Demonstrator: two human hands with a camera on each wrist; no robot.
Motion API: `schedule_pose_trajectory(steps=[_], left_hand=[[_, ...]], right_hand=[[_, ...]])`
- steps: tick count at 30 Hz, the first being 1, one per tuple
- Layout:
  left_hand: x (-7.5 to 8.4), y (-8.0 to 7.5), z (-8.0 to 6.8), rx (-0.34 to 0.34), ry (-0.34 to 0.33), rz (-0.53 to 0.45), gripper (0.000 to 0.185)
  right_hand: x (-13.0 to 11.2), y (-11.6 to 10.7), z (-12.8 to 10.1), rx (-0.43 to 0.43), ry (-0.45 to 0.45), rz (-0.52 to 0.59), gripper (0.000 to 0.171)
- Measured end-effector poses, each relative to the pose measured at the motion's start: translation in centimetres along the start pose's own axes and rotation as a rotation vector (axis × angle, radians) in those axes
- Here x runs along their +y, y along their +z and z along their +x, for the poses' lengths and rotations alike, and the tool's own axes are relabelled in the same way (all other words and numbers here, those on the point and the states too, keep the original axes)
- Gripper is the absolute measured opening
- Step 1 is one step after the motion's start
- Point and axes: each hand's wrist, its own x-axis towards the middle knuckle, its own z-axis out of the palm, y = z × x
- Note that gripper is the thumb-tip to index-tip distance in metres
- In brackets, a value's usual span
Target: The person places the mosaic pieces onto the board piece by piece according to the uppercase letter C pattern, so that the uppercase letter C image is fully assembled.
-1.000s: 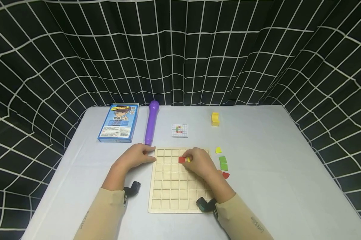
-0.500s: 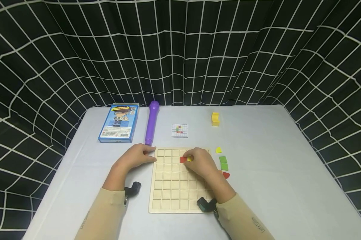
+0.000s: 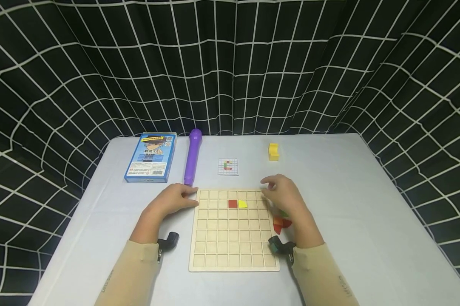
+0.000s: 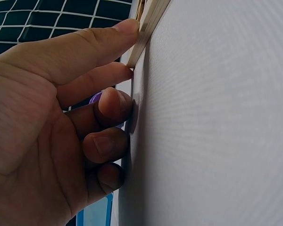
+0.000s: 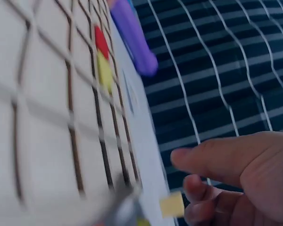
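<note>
**Two tiles seated, reaching for the loose ones**

I see a pale grey table (image 3: 341, 191) walled in by a black curtain with a white grid. The wooden grid board (image 3: 234, 250) lies in front of me, with a red tile (image 3: 232, 204) and a yellow tile (image 3: 242, 204) side by side in its second row. My left hand (image 3: 172, 203) rests on the table with its thumb tip against the board's upper left edge, the other fingers curled against the tabletop and gripping nothing. My right hand (image 3: 287, 199) hovers over the board's right edge, fingers loosely bent and empty, above the loose tiles; a red one (image 3: 280, 224) peeks out beneath it. I judge a placement is done and the next pick is in hand. The pattern card (image 3: 228, 166) lies beyond the board; the next move calls for choosing the matching colour and pinching that thin piece cleanly off the table.
</note>
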Motion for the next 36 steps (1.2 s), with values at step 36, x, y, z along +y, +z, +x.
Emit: schedule_pose_trajectory(steps=[36], left_hand=[[0.2,-0.2,-0.2,-0.008,-0.001,0.004,0.059]], right_hand=[[-4.3,2.5,-1.3,-0.031,-0.16,0.122,0.03]])
